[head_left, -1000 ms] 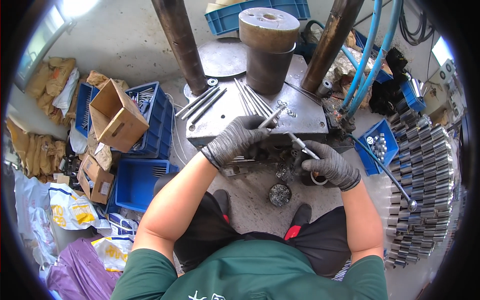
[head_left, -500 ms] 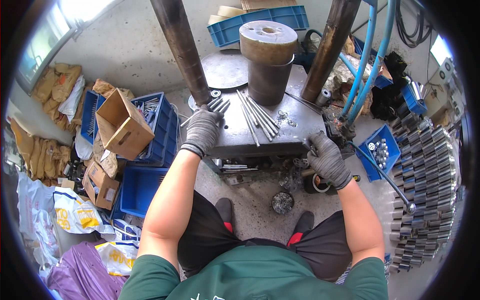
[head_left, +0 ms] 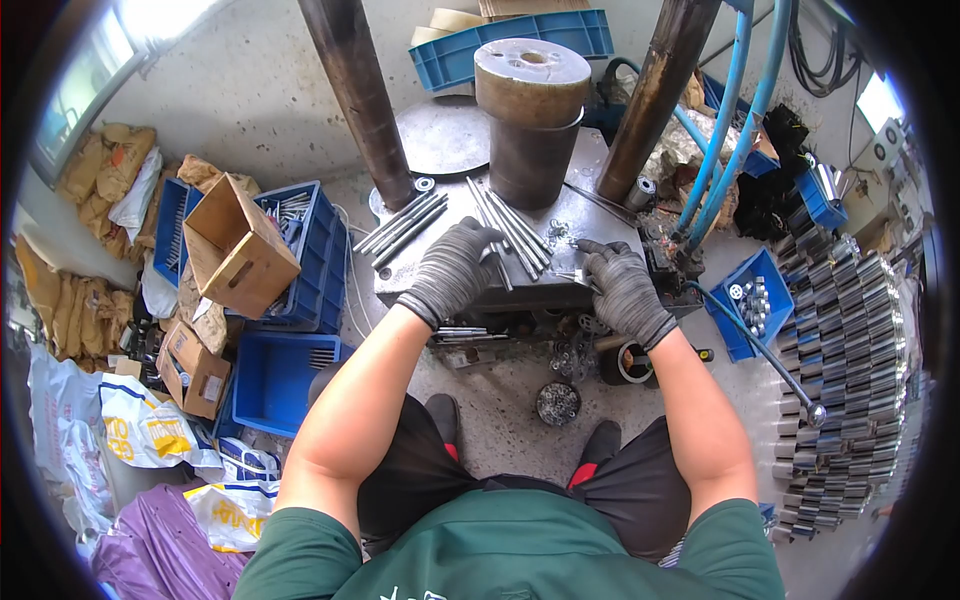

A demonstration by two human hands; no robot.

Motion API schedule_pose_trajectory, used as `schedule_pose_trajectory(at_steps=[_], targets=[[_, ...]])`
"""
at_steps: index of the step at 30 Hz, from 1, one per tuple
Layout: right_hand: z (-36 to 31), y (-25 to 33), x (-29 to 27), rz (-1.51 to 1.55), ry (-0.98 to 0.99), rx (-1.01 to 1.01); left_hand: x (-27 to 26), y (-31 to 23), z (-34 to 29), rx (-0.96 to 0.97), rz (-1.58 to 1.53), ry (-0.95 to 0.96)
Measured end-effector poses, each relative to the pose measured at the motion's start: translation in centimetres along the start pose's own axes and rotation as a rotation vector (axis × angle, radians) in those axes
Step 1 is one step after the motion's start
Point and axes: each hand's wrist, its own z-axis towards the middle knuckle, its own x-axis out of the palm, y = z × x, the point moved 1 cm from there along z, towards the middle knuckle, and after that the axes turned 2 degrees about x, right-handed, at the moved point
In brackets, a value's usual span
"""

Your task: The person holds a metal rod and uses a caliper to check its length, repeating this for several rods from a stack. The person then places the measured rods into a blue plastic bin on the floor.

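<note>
"What's the left hand (head_left: pixel 452 268) on, from where you stand?"

"It's gloved in grey, just beside the right-hand group of metal rods (head_left: pixel 518 232). Thumb and forefinger stand a little apart near the lower ends, but I can't tell whether they grip one."

"And the right hand (head_left: pixel 628 288)?"

"Gloved too, fingers bent narrow at the front edge. They pinch a short silvery piece (head_left: pixel 568 275) that pokes out to the left; most of it is hidden, so I couldn't say what it is."

"Where are the rods lying?"

"On the metal platform (head_left: pixel 597 218), spread in front of the stacked cylinder (head_left: pixel 530 125). A second bundle of rods (head_left: pixel 402 230) lies further left, near the dark post (head_left: pixel 360 105)."

"Those tiny bits between the hands?"

"Small rings (head_left: pixel 557 230), in a loose cluster right of the rods. There's a round container (head_left: pixel 558 404) full of small metal bits on the floor, between the shoes and the platform."

"And off to the left?"

"A blue crate (head_left: pixel 285 385) with a few rods in its far corner."
</note>
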Motion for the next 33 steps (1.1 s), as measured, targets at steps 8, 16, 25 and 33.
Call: schedule_pose_trajectory(at_steps=[8,16,25,33], targets=[[0.6,-1.8,0.0,-0.141,0.064,0.149,0.0,-0.9,-0.2,0.007,0.032,0.211],[1.4,-0.3,0.0,-0.066,0.074,0.093,-1.5,-1.1,-0.4,-0.132,0.054,0.254],[1.3,-2.7,-0.6,0.166,-0.002,0.418,-2.8,-0.6,0.3,-0.383,0.24,0.332],[1.6,-5.3,0.5,0.176,-0.149,0.465,-2.3,0.8,0.4,-0.496,0.08,0.145]])
